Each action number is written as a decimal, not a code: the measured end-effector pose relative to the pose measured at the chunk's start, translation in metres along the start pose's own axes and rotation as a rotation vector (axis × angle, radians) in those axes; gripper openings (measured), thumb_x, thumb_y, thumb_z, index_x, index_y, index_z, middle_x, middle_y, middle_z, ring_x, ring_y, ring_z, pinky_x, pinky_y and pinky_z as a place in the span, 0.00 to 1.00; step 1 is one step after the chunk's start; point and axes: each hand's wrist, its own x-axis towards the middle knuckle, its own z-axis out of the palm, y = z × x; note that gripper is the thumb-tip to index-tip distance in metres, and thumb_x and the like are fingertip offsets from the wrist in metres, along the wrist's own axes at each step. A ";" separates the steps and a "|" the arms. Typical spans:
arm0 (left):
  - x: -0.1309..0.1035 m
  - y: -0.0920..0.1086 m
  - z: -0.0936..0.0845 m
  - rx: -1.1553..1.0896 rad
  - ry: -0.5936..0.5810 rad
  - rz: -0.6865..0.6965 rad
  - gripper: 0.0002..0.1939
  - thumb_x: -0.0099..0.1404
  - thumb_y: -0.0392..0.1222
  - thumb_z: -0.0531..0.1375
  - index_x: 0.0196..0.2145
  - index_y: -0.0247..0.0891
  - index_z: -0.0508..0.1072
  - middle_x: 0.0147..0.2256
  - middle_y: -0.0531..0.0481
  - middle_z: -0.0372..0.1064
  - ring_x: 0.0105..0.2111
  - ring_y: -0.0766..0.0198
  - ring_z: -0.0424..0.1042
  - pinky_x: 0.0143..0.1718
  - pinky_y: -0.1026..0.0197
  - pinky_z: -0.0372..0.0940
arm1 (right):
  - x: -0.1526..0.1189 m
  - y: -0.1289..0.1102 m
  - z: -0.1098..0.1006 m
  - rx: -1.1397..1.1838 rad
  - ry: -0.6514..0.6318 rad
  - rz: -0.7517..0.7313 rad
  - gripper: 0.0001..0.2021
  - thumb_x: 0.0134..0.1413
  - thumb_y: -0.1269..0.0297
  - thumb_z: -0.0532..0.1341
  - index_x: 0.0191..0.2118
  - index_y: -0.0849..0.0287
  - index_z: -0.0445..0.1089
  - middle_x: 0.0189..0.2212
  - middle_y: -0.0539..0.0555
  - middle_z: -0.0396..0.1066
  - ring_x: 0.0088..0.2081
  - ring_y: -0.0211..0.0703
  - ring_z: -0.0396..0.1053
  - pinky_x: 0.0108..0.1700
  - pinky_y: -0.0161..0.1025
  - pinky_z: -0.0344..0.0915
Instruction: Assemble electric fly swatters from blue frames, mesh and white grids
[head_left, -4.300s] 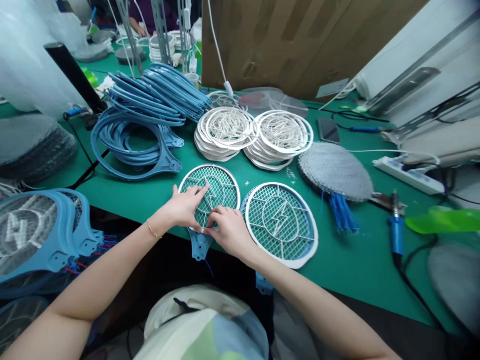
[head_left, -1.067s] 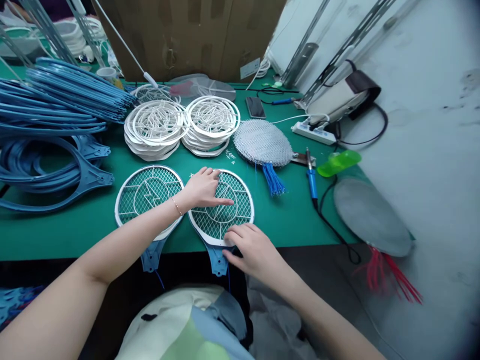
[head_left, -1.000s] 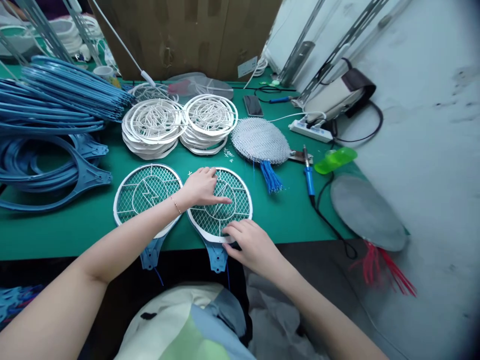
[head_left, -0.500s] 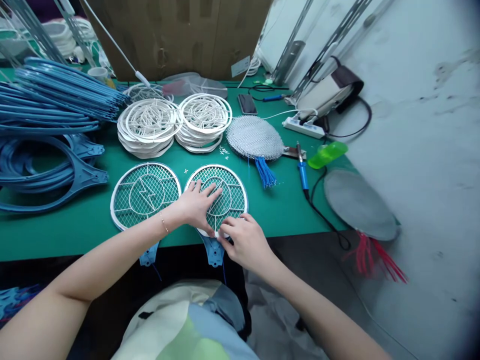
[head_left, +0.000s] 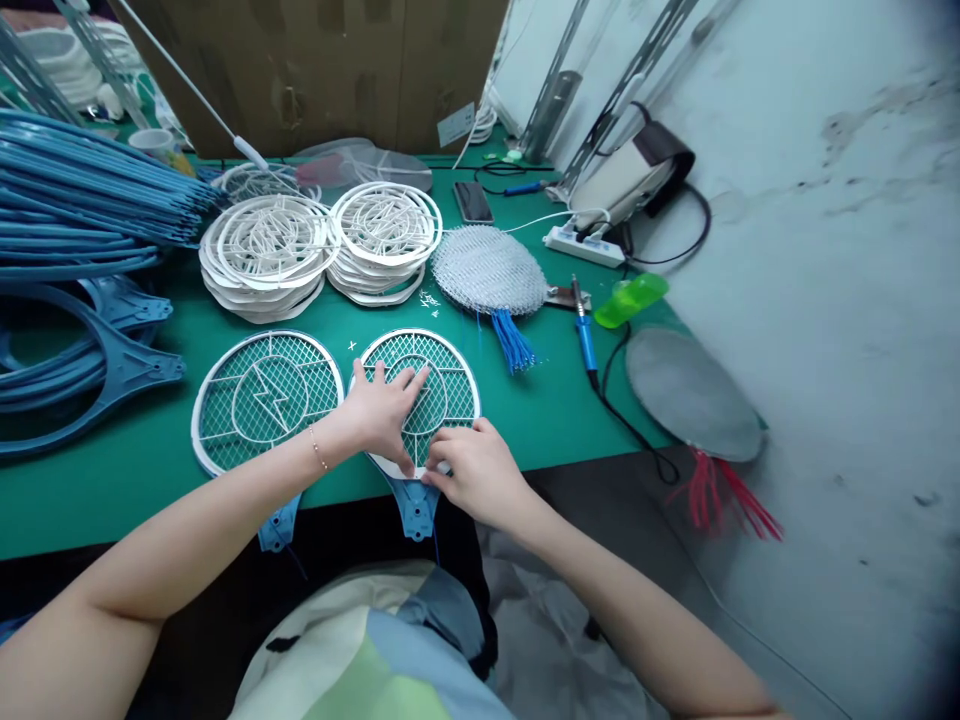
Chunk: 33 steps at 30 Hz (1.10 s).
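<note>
My left hand (head_left: 382,410) lies with fingers spread on the right-hand electric mosquito swatter head (head_left: 450,380), pressing its white ring and mesh inside a blue frame. My right hand (head_left: 474,468) is closed in a pinch at the lower rim of this swatter head, just above its blue neck (head_left: 417,510). Whatever lies between those fingertips is hidden. Close by on the left is a second swatter head (head_left: 270,400), with a white lightning bolt in its centre. My left forearm passes over its lower right edge.
White rings form two stacks (head_left: 266,250) (head_left: 386,235) behind the swatter heads. Blue frames (head_left: 90,200) are piled at left. To the right are round metal meshes (head_left: 491,268) with blue wires, a soldering iron (head_left: 583,335), a power strip (head_left: 585,245) and grey mesh discs (head_left: 694,395) at the table edge.
The view has shifted slightly, so the bench items sit further left. Both hands stay on the same swatter head; the right fingertips have moved slightly along its lower rim.
</note>
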 end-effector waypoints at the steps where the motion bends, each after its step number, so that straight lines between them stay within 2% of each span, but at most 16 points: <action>1: 0.002 0.001 0.000 -0.004 0.004 -0.001 0.76 0.43 0.68 0.70 0.73 0.37 0.28 0.73 0.36 0.33 0.67 0.17 0.36 0.58 0.16 0.31 | 0.002 -0.002 -0.001 0.007 -0.011 0.009 0.06 0.56 0.64 0.70 0.31 0.58 0.76 0.36 0.50 0.77 0.41 0.43 0.71 0.44 0.44 0.50; 5: 0.010 0.002 0.005 -0.043 0.036 -0.013 0.78 0.41 0.66 0.72 0.72 0.38 0.27 0.72 0.34 0.36 0.67 0.17 0.36 0.58 0.16 0.31 | 0.005 -0.012 0.002 0.002 0.009 0.045 0.05 0.55 0.66 0.70 0.32 0.59 0.75 0.36 0.52 0.75 0.43 0.46 0.70 0.46 0.45 0.54; 7: 0.002 -0.003 0.012 -0.053 0.097 0.004 0.77 0.42 0.67 0.71 0.72 0.38 0.25 0.72 0.34 0.36 0.68 0.18 0.35 0.59 0.17 0.30 | 0.001 -0.008 0.002 0.056 0.076 0.012 0.07 0.53 0.64 0.72 0.36 0.58 0.75 0.39 0.53 0.75 0.46 0.48 0.69 0.47 0.44 0.57; 8: -0.006 -0.009 0.019 -0.056 0.151 0.021 0.76 0.45 0.68 0.70 0.72 0.39 0.25 0.72 0.35 0.34 0.68 0.20 0.34 0.60 0.18 0.30 | -0.003 0.001 0.000 0.119 0.146 -0.003 0.11 0.52 0.61 0.72 0.40 0.57 0.75 0.41 0.54 0.75 0.47 0.48 0.69 0.47 0.44 0.59; 10: -0.029 -0.028 0.035 -0.048 0.352 0.055 0.67 0.54 0.70 0.64 0.72 0.45 0.24 0.73 0.41 0.30 0.70 0.27 0.31 0.62 0.21 0.28 | -0.019 0.040 -0.011 0.266 0.392 0.066 0.17 0.55 0.52 0.69 0.46 0.56 0.74 0.44 0.55 0.74 0.46 0.47 0.70 0.46 0.42 0.63; 11: -0.042 -0.040 0.044 -0.058 0.448 0.052 0.62 0.58 0.70 0.61 0.72 0.48 0.25 0.73 0.44 0.29 0.70 0.31 0.30 0.64 0.25 0.30 | -0.030 0.068 -0.020 0.323 0.559 0.174 0.21 0.57 0.47 0.66 0.49 0.55 0.73 0.46 0.56 0.74 0.45 0.47 0.71 0.46 0.42 0.65; 13: -0.063 -0.067 0.060 -0.064 0.597 -0.029 0.48 0.66 0.66 0.56 0.72 0.57 0.31 0.74 0.50 0.30 0.70 0.32 0.31 0.64 0.23 0.34 | -0.059 0.138 -0.043 0.244 0.917 0.552 0.28 0.59 0.41 0.61 0.52 0.59 0.71 0.48 0.61 0.73 0.45 0.50 0.71 0.48 0.45 0.66; 14: -0.071 -0.077 0.066 -0.059 0.652 -0.086 0.42 0.69 0.62 0.53 0.72 0.60 0.33 0.73 0.53 0.31 0.70 0.32 0.31 0.63 0.21 0.34 | -0.075 0.175 -0.055 0.129 1.014 0.766 0.32 0.58 0.40 0.61 0.56 0.63 0.68 0.51 0.65 0.71 0.48 0.54 0.70 0.52 0.48 0.65; 15: -0.075 -0.083 0.070 -0.067 0.721 -0.106 0.41 0.69 0.62 0.52 0.72 0.61 0.33 0.73 0.54 0.31 0.70 0.31 0.31 0.62 0.19 0.35 | -0.091 0.211 -0.066 0.025 1.015 0.982 0.37 0.55 0.40 0.63 0.59 0.68 0.65 0.55 0.70 0.68 0.54 0.59 0.67 0.57 0.51 0.62; 17: -0.077 -0.081 0.073 -0.094 0.781 -0.094 0.42 0.68 0.64 0.52 0.72 0.61 0.34 0.73 0.54 0.33 0.70 0.31 0.33 0.62 0.20 0.35 | -0.117 0.270 -0.083 -0.017 0.772 1.329 0.48 0.52 0.35 0.62 0.64 0.76 0.59 0.61 0.79 0.60 0.63 0.69 0.58 0.62 0.56 0.57; 18: -0.075 -0.074 0.073 -0.107 0.781 -0.055 0.43 0.67 0.65 0.53 0.72 0.61 0.36 0.73 0.54 0.35 0.70 0.31 0.35 0.63 0.21 0.37 | -0.125 0.292 -0.088 0.009 0.698 1.390 0.51 0.47 0.34 0.65 0.62 0.79 0.61 0.60 0.82 0.60 0.63 0.73 0.57 0.61 0.59 0.57; 20: -0.068 -0.054 0.075 -0.113 0.723 0.046 0.42 0.66 0.66 0.55 0.71 0.61 0.42 0.72 0.53 0.42 0.69 0.34 0.42 0.64 0.24 0.41 | -0.134 0.321 -0.089 0.076 0.567 1.435 0.53 0.39 0.34 0.70 0.58 0.80 0.66 0.57 0.85 0.62 0.62 0.78 0.58 0.60 0.62 0.59; 23: -0.058 -0.033 0.083 -0.093 0.601 0.134 0.35 0.68 0.63 0.55 0.69 0.62 0.51 0.69 0.52 0.51 0.67 0.36 0.52 0.63 0.25 0.47 | -0.135 0.341 -0.082 0.116 0.495 1.425 0.52 0.34 0.34 0.72 0.55 0.79 0.70 0.55 0.84 0.65 0.60 0.79 0.61 0.59 0.63 0.60; 26: -0.057 -0.034 0.091 -0.086 0.537 0.131 0.33 0.68 0.62 0.56 0.68 0.61 0.55 0.68 0.51 0.54 0.66 0.37 0.56 0.62 0.25 0.47 | -0.139 0.353 -0.075 0.122 0.481 1.412 0.49 0.35 0.33 0.71 0.53 0.75 0.72 0.55 0.80 0.68 0.60 0.74 0.63 0.60 0.60 0.61; 30: -0.063 -0.044 0.088 -0.100 0.541 0.157 0.35 0.67 0.62 0.56 0.69 0.63 0.54 0.68 0.51 0.55 0.64 0.36 0.58 0.61 0.24 0.50 | -0.149 0.372 -0.073 0.142 0.526 1.409 0.46 0.34 0.36 0.73 0.52 0.73 0.73 0.51 0.77 0.71 0.57 0.69 0.67 0.58 0.54 0.65; 33: -0.064 -0.043 0.081 -0.120 0.616 0.166 0.37 0.68 0.61 0.56 0.71 0.61 0.47 0.69 0.48 0.52 0.64 0.36 0.58 0.60 0.24 0.52 | -0.156 0.383 -0.070 0.145 0.605 1.390 0.45 0.32 0.38 0.74 0.51 0.72 0.73 0.48 0.75 0.73 0.54 0.66 0.70 0.54 0.52 0.69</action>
